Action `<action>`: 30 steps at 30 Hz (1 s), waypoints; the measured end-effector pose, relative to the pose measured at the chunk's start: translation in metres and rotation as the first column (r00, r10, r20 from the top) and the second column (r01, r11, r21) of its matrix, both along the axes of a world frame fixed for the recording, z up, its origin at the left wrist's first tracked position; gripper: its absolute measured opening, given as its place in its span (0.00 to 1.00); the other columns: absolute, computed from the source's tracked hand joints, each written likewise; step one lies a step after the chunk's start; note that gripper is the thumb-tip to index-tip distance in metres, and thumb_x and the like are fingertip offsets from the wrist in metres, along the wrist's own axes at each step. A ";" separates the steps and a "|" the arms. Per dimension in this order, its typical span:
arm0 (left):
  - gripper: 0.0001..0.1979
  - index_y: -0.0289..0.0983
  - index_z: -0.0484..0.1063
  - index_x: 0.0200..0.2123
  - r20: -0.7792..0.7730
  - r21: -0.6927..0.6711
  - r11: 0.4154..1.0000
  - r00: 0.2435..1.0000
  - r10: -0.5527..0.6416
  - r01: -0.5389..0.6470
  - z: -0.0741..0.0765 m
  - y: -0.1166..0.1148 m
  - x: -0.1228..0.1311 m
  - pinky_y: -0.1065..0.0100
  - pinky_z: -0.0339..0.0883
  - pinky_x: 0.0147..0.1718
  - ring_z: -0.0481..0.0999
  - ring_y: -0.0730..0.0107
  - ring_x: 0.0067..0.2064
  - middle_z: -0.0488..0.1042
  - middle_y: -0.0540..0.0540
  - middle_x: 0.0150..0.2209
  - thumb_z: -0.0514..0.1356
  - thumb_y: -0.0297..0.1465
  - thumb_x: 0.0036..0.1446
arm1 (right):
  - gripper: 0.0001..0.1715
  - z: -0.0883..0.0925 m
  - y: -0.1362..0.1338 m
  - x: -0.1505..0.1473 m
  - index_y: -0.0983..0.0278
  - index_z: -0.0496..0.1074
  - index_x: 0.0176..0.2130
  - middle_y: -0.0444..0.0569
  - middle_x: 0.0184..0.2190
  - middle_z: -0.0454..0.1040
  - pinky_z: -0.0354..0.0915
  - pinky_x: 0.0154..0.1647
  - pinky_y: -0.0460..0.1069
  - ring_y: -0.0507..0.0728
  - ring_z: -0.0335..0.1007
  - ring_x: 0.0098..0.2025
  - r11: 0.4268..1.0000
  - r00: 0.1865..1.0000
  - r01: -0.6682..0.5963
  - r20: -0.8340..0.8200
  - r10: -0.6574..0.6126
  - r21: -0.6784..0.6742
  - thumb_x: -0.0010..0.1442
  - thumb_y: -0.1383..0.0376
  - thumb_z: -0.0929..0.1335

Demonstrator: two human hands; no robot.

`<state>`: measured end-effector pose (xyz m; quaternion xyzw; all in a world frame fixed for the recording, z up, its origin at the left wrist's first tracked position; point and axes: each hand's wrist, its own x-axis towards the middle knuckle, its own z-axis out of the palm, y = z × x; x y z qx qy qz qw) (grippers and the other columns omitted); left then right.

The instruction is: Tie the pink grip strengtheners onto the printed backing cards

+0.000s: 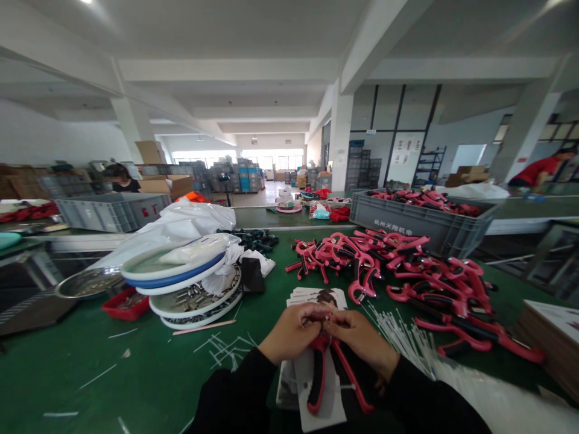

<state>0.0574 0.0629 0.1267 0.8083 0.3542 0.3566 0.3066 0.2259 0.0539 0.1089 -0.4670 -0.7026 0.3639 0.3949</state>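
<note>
My left hand (294, 331) and my right hand (359, 337) meet in front of me, thumbs and fingers closed around the upper end of red-and-black pliers (318, 377). The two handles spread apart towards me, and my fingers hide the jaws. Under the pliers lies a stack of printed cards (323, 295), with a grey-and-white card (337, 404) showing between the handles. A thin white strip, perhaps a cable tie, crosses near the right handle. Beside my right forearm is a bundle of white cable ties (402, 337).
A heap of similar pliers (362, 259) covers the back right, before a grey crate (420, 226) of more. At left are stacked round trays (176, 280) with metal parts, a red box (126, 306) and a steel bowl (85, 283). Cut strips litter the green table (149, 374).
</note>
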 end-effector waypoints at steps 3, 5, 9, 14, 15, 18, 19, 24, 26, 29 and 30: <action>0.09 0.39 0.76 0.36 -0.035 0.017 1.000 0.999 0.018 -0.017 0.005 -0.003 0.000 0.71 0.68 0.38 0.76 0.70 0.37 0.79 0.49 0.36 0.56 0.30 0.54 | 0.21 -0.005 -0.001 0.001 0.64 0.71 0.19 0.42 0.16 0.67 0.60 0.27 0.47 0.54 0.64 0.23 1.000 1.000 0.002 0.006 -0.003 0.019 0.52 0.51 0.66; 0.08 0.40 0.76 0.33 -0.085 0.055 0.993 0.990 0.109 -0.105 0.008 -0.005 0.003 0.68 0.67 0.40 0.75 0.68 0.36 0.79 0.49 0.34 0.57 0.32 0.55 | 0.19 -0.009 -0.003 0.000 0.64 0.72 0.21 0.42 0.17 0.67 0.60 0.28 0.47 0.54 0.63 0.24 0.998 1.000 0.023 0.007 -0.023 0.050 0.51 0.52 0.67; 0.08 0.42 0.74 0.33 -0.190 0.316 0.924 0.940 0.284 -0.216 0.010 -0.011 0.009 0.51 0.52 0.53 0.70 0.62 0.43 0.75 0.47 0.39 0.55 0.26 0.54 | 0.18 -0.012 -0.009 -0.002 0.65 0.74 0.36 0.41 0.21 0.67 0.59 0.26 0.46 0.51 0.60 0.23 0.990 0.992 0.113 -0.065 -0.108 0.089 0.51 0.54 0.68; 0.10 0.40 0.73 0.32 -0.131 0.503 0.849 0.957 0.257 -0.159 0.003 -0.014 0.012 0.55 0.56 0.49 0.66 0.63 0.44 0.67 0.45 0.39 0.53 0.23 0.52 | 0.14 -0.007 -0.016 -0.003 0.64 0.74 0.29 0.43 0.23 0.65 0.61 0.29 0.47 0.52 0.60 0.27 0.969 0.985 0.100 -0.162 -0.064 0.224 0.51 0.55 0.69; 0.10 0.39 0.73 0.32 -0.097 0.502 0.848 0.963 0.252 -0.171 0.001 -0.014 0.012 0.57 0.58 0.46 0.65 0.62 0.43 0.66 0.44 0.39 0.52 0.24 0.52 | 0.13 -0.006 -0.016 -0.003 0.64 0.73 0.28 0.43 0.23 0.65 0.61 0.29 0.47 0.52 0.60 0.27 0.961 0.986 0.099 -0.154 -0.060 0.257 0.52 0.56 0.68; 0.10 0.37 0.72 0.31 -0.028 0.502 0.838 0.965 0.262 -0.213 -0.005 -0.016 0.012 0.63 0.60 0.38 0.65 0.63 0.40 0.65 0.44 0.34 0.51 0.26 0.54 | 0.12 -0.006 -0.016 -0.005 0.62 0.73 0.29 0.45 0.25 0.68 0.63 0.32 0.48 0.53 0.63 0.28 0.925 0.995 0.095 -0.010 -0.098 0.369 0.56 0.59 0.64; 0.10 0.37 0.72 0.29 -0.022 0.515 0.829 0.963 0.267 -0.218 -0.006 -0.018 0.011 0.63 0.60 0.37 0.65 0.64 0.38 0.65 0.45 0.32 0.51 0.25 0.54 | 0.11 -0.006 -0.016 -0.005 0.62 0.73 0.30 0.46 0.26 0.69 0.63 0.34 0.48 0.53 0.64 0.29 0.910 0.989 0.083 0.077 -0.125 0.406 0.57 0.61 0.63; 0.12 0.36 0.71 0.28 0.012 0.555 0.789 0.951 0.309 -0.263 -0.007 -0.024 0.006 0.63 0.59 0.36 0.64 0.65 0.34 0.65 0.45 0.28 0.49 0.26 0.56 | 0.13 0.000 -0.016 -0.008 0.60 0.73 0.36 0.50 0.34 0.73 0.63 0.41 0.52 0.57 0.68 0.39 0.877 0.898 -0.046 0.404 -0.173 0.478 0.59 0.61 0.61; 0.12 0.36 0.71 0.29 0.034 0.533 0.791 0.942 0.334 -0.300 -0.003 -0.024 0.005 0.63 0.58 0.35 0.65 0.65 0.35 0.66 0.45 0.29 0.49 0.28 0.58 | 0.14 0.002 -0.015 -0.007 0.59 0.74 0.35 0.50 0.38 0.73 0.63 0.40 0.51 0.57 0.68 0.41 0.880 0.874 -0.098 0.462 -0.147 0.465 0.60 0.60 0.61; 0.12 0.37 0.72 0.29 0.014 0.518 0.813 0.954 0.301 -0.264 0.003 -0.023 0.007 0.63 0.59 0.37 0.66 0.65 0.37 0.67 0.45 0.31 0.49 0.29 0.58 | 0.11 -0.002 -0.013 -0.005 0.60 0.73 0.37 0.51 0.41 0.72 0.64 0.41 0.51 0.57 0.67 0.43 0.859 0.892 -0.105 0.429 -0.140 0.500 0.59 0.63 0.62; 0.12 0.38 0.72 0.30 -0.003 0.499 0.832 0.959 0.282 -0.243 0.005 -0.023 0.007 0.63 0.59 0.38 0.66 0.65 0.38 0.68 0.45 0.32 0.49 0.30 0.59 | 0.11 -0.004 -0.012 -0.005 0.61 0.73 0.37 0.51 0.40 0.72 0.64 0.42 0.51 0.57 0.67 0.44 0.843 0.911 -0.090 0.386 -0.145 0.531 0.59 0.64 0.62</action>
